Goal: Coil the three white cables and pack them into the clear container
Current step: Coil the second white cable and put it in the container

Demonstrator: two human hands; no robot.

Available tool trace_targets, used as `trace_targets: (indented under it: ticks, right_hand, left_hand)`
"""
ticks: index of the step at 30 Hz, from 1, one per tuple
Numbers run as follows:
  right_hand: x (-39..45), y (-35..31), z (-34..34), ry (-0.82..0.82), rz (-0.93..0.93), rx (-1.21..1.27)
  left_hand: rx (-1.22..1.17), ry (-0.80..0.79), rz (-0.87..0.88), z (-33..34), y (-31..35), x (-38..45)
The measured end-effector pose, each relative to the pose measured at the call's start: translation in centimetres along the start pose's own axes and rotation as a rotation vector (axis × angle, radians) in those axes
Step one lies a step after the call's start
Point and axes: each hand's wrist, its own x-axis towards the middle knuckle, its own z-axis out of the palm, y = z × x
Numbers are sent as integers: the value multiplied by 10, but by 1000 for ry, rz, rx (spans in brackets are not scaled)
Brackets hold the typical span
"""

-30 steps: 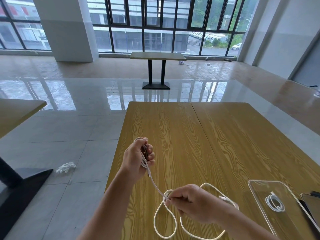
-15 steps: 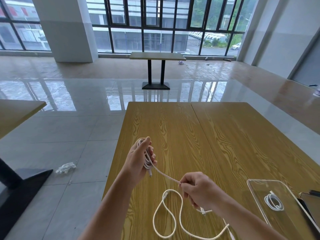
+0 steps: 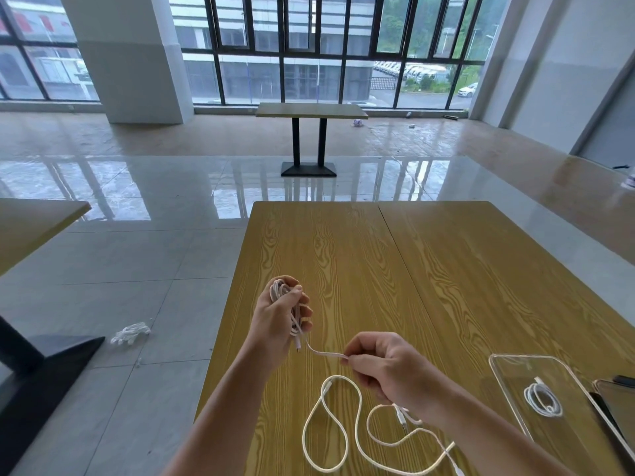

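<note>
On the wooden table (image 3: 429, 269) the left hand (image 3: 278, 314) grips a half-wound cable (image 3: 292, 317), the right hand (image 3: 385, 365) pinching its tail — loose loops (image 3: 330, 424) could snag; container (image 3: 508, 369) sits right.

Soft daylight comes through the tall windows (image 3: 309, 49) well beyond both grips, leaving the room evenly bright. The glossy floor (image 3: 171, 187) mirrors the panes in pale glare (sheen also streaks the counter (image 3: 446, 269)). Shadows are faint. Wide-angle distortion bends lines toward the edges; focus is reasonably sharp.
</note>
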Motion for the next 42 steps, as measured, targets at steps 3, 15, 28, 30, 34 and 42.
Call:
trace_targets:
  ticks: [3, 15, 28, 30, 34, 42]
  right_hand:
    - [0, 0, 0, -14, -25, -24]
    - [-1, 19, -21, -193, 293, -379]
    - [6, 18, -27, -29, 101, -521]
    - [8, 19, -26, -19, 120, -540]
    - [11, 21, -33, -5, 231, -536]
    - [11, 28, -44, -109, 311, -500]
  left_hand:
    - [-97, 7, -31, 0, 0, 0]
    - [-319, 124, -61, -17, 13, 15]
    - [-216, 112, -40, -9, 8, 13]
    - [-213, 104, -46, -9, 8, 13]
    - [-238, 126, -26, -13, 11, 14]
    - [-264, 158, -13, -16, 14, 15]
